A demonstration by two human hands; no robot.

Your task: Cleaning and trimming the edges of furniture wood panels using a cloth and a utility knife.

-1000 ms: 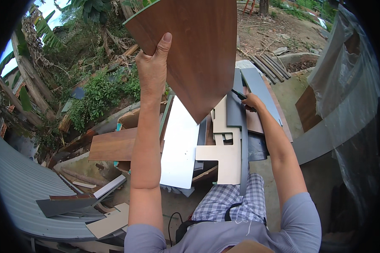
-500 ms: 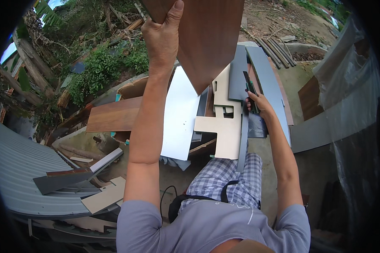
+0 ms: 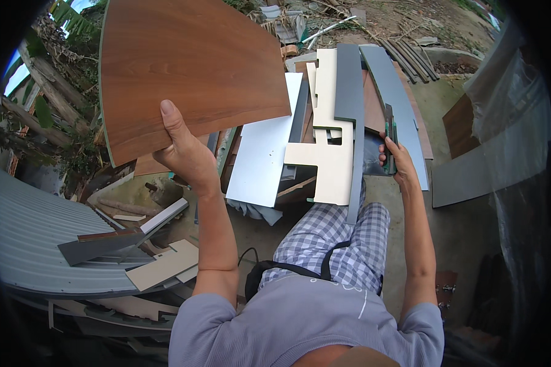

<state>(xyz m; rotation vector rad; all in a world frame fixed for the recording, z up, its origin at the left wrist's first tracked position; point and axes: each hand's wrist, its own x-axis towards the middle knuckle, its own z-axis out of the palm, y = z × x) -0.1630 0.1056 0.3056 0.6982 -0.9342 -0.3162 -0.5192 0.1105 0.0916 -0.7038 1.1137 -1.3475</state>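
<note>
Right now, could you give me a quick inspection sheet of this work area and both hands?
Surface: stack of cut boards, cream, grey and white.
Job's things: brown wood-grain panel held up; dark green-edged tool.
Clutter: offcuts on corrugated metal sheet.
Hands: left hand grips the panel's lower edge; right hand holds the tool.
Cables: black cord near the legs.
Surroundings: outdoors, greenery, bare ground.
</note>
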